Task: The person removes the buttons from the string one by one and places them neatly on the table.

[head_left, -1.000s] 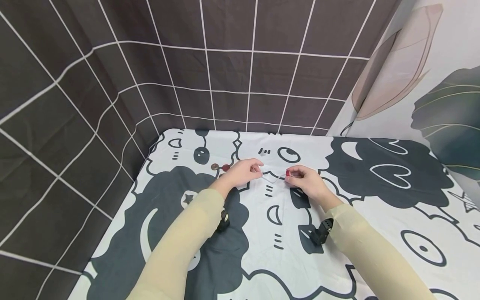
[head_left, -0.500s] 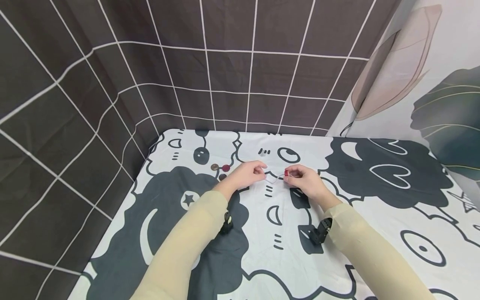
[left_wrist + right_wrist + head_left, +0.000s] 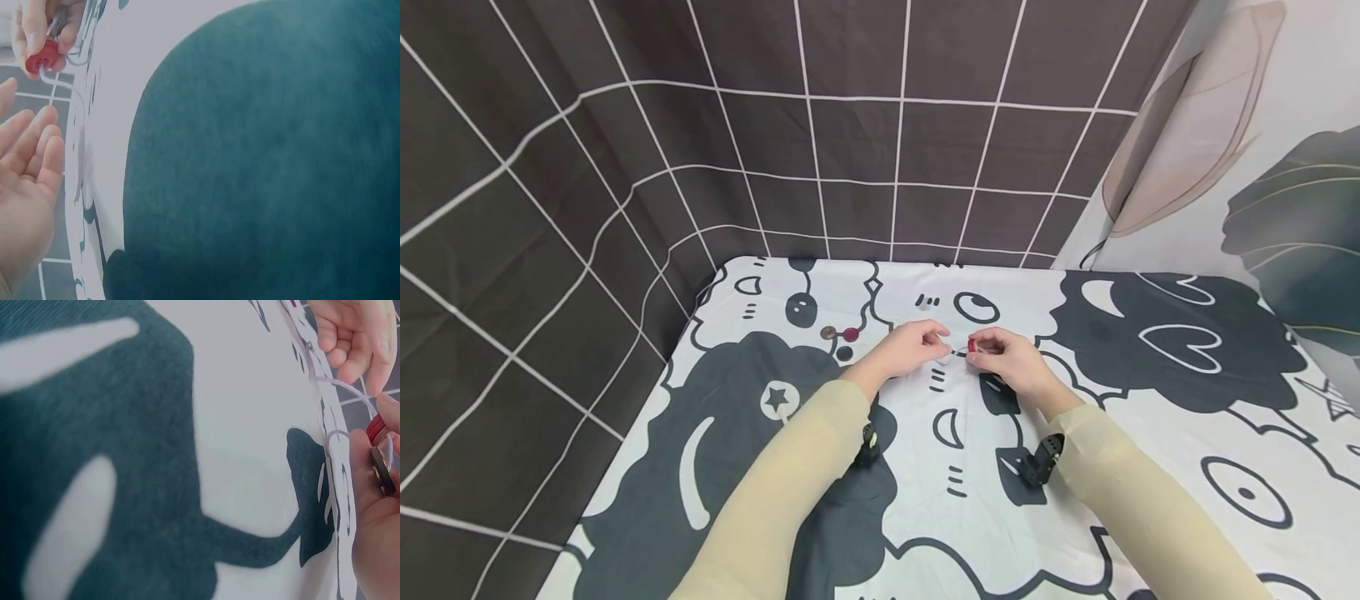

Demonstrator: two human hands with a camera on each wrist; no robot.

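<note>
My right hand (image 3: 1011, 358) pinches a red button (image 3: 42, 57) between thumb and fingers. A pale string (image 3: 76, 94) runs out of a hole in that button and hangs down in a curve. A dark button (image 3: 382, 470) sits in the same hand, right behind the red one. Close on the left, my left hand (image 3: 28, 181) has its fingers loosely extended, with a gap between thumb and fingertips. In the right wrist view, the string (image 3: 340, 383) passes just below the left fingers.
Left of the left hand, a brown button (image 3: 827, 332), a red button (image 3: 851, 334) and a dark button (image 3: 845, 353) lie on the cloth (image 3: 917, 467) with its black and white cartoon print. A dark grid-patterned curtain (image 3: 850, 142) hangs behind the far edge.
My left hand has moved right, closer to the right hand, and the third loose button has come into view behind it. The right hand has stayed almost still with the red button.
</note>
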